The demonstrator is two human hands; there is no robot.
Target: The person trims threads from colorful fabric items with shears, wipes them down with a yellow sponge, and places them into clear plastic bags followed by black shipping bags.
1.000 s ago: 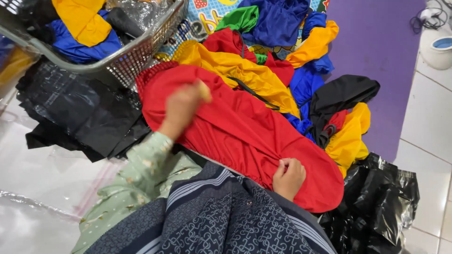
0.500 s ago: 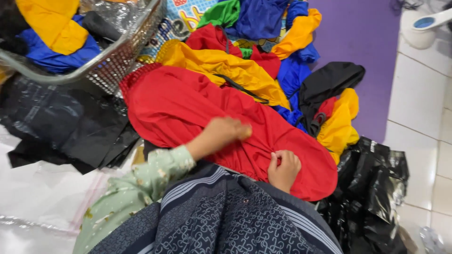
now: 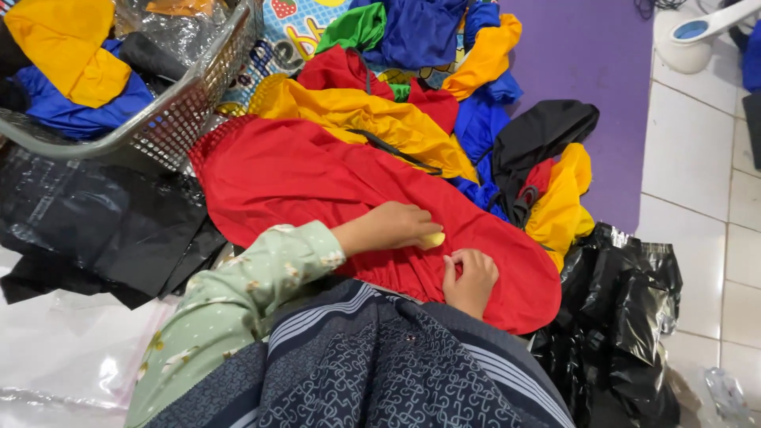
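Head view. The left hand (image 3: 396, 226) lies on the red garment (image 3: 317, 178), fingers curled around a small yellow piece (image 3: 433, 239) at their tips. The right hand (image 3: 471, 279) sits just beside it, fingers clenched, pinching a fold of the same red cloth, which spreads over the lap and floor. Beyond the fingers lie a yellow garment (image 3: 372, 119) and a wire basket (image 3: 178, 111); a black plastic bag (image 3: 626, 317) lies right of the right hand.

small yellow thing (image 3: 433, 238) under left hand (image 3: 394, 225) mostly hidden.
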